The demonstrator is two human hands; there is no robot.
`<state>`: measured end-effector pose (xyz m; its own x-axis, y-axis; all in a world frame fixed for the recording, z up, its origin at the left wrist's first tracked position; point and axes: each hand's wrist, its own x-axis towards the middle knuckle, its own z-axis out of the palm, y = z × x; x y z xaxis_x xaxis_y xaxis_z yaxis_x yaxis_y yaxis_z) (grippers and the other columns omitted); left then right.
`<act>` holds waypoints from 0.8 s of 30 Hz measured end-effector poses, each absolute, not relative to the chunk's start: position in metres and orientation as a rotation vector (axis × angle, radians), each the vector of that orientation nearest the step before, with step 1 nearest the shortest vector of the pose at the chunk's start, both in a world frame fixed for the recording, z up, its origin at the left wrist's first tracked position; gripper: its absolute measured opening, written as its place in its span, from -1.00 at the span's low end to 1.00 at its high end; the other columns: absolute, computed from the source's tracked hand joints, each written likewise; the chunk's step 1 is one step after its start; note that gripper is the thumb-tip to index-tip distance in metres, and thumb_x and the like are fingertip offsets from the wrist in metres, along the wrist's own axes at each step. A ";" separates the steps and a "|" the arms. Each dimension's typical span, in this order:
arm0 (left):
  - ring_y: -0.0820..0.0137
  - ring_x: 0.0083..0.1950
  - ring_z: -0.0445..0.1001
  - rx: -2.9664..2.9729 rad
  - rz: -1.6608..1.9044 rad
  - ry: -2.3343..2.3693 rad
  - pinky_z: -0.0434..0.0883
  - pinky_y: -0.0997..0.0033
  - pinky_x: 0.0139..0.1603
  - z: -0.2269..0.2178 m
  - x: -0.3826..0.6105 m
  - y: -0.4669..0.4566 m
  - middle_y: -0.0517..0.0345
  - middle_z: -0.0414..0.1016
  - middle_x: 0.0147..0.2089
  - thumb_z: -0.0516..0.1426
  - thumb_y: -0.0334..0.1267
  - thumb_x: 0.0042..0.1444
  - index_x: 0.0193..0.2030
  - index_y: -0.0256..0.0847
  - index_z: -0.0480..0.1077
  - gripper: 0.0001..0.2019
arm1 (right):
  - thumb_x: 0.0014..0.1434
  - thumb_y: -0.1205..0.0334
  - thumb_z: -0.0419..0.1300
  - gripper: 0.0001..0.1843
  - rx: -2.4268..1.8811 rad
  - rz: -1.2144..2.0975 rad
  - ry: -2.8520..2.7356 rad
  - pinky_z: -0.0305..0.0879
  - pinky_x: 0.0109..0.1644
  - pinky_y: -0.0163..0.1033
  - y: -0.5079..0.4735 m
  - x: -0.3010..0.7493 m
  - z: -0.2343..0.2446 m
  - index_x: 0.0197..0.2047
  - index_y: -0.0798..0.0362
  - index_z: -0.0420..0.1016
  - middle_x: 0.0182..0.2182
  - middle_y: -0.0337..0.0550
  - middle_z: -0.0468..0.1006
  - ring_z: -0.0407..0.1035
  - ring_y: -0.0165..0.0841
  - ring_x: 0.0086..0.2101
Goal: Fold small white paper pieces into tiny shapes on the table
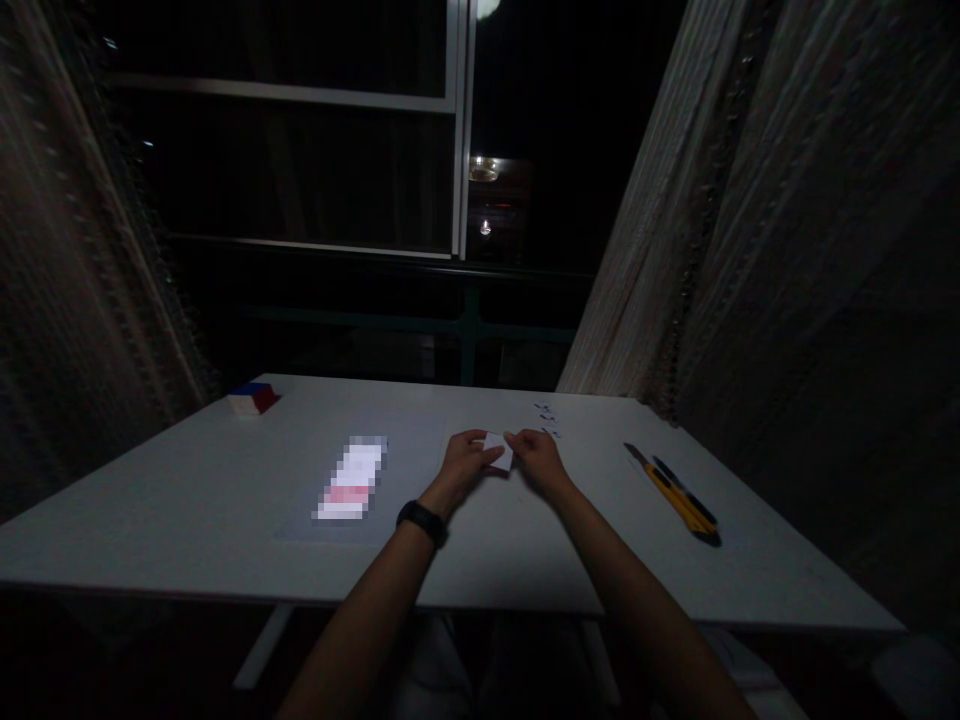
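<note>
Between my two hands, over the middle of the white table, is a small white piece of paper. My left hand pinches it from the left, with the thumb lying across its face; a dark band circles that wrist. Closed on the upper right edge of the paper is my right hand. Just beyond the right hand lie several small white pieces with dark marks. Dim light hides whether the held paper is folded.
A lit, blurred-out phone rests on a pale sheet at left. Towards the far left corner sits a blue, white and red block. A yellow utility knife and a dark pen lie right. Curtains flank the window.
</note>
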<state>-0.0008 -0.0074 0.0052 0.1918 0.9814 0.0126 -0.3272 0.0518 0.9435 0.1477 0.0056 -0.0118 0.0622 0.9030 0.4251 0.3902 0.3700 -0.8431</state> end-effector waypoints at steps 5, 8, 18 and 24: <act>0.47 -0.54 0.41 1.128 1.172 0.839 0.38 0.50 -0.54 0.011 -0.002 -0.012 0.16 0.44 -0.55 0.36 -0.38 -0.36 -0.30 -0.40 0.41 -0.60 | -0.01 -0.12 0.14 -0.55 -1.230 0.592 -1.566 0.05 -0.51 -0.34 0.003 0.146 -0.009 -0.66 0.09 0.33 -0.72 -0.27 0.32 0.17 -0.45 -0.62; 0.53 -0.59 0.34 1.176 1.192 0.881 0.27 0.56 -0.60 0.014 -0.004 -0.014 0.27 0.34 -0.66 0.36 -0.38 -0.39 -0.29 -0.39 0.44 -0.59 | -0.02 -0.15 0.13 -0.53 -1.208 0.644 -1.581 0.06 -0.51 -0.34 0.003 0.145 -0.010 -0.66 0.09 0.32 -0.71 -0.27 0.33 0.17 -0.46 -0.62; 0.58 -0.64 0.23 1.152 1.252 0.868 0.20 0.57 -0.60 0.016 -0.007 -0.015 0.38 0.19 -0.73 0.32 -0.44 -0.39 -0.24 -0.38 0.47 -0.57 | 0.06 -0.14 0.08 -0.51 -1.178 0.696 -1.756 0.09 -0.46 -0.33 -0.005 0.144 -0.004 -0.67 0.08 0.32 -0.73 -0.28 0.31 0.19 -0.46 -0.62; 0.62 -0.66 0.18 1.149 1.269 0.842 0.16 0.58 -0.63 0.011 -0.007 -0.009 0.39 0.18 -0.74 0.32 -0.42 -0.37 -0.21 -0.37 0.48 -0.56 | 0.04 -0.11 0.10 -0.55 -1.182 0.653 -1.688 0.06 -0.48 -0.34 -0.009 0.136 -0.002 -0.66 0.06 0.23 -0.73 -0.33 0.25 0.14 -0.46 -0.61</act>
<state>-0.0071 -0.0089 0.0112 0.1520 0.9815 0.1165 -0.2738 -0.0714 0.9591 0.1360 -0.0091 -0.0017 -0.0920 0.9157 0.3912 0.4140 0.3925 -0.8213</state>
